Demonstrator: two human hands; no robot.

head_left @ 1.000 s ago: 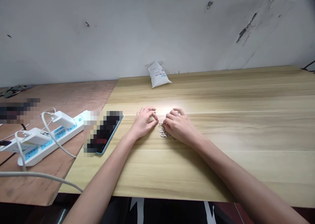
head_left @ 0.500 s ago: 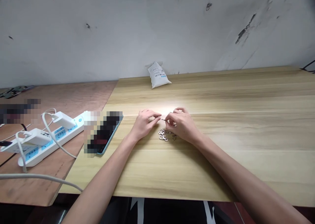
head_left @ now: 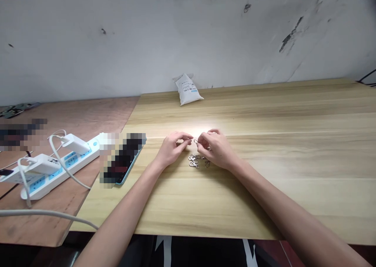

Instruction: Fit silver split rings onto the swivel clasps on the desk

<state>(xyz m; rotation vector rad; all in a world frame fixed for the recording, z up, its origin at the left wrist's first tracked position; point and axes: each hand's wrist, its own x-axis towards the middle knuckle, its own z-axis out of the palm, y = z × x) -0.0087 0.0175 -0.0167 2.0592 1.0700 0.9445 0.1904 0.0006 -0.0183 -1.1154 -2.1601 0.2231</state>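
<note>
Between the thumb and forefinger of my right hand (head_left: 216,147) is a small silver snap hook (head_left: 195,141), its loop poking out toward the left. My left hand (head_left: 175,146) faces it a short gap away, thumb and forefinger pinched together. Whatever those left fingertips hold, if anything, is too small to make out. On the table just below the hands lies a small pile of silver snap hooks (head_left: 194,164), partly covered by my right hand.
A white plastic packet (head_left: 189,91) with a printed label lies near the wall. Left of my arm is a phone (head_left: 129,157), partly pixelated. A white power strip (head_left: 70,161) with plugged-in chargers and cables (head_left: 70,173) sits on the reddish tabletop (head_left: 111,112) at the left.
The snap hook in my right fingers has turned, so its loop shows more openly. Both hands stay in nearly the same place; the view has shifted slightly.
</note>
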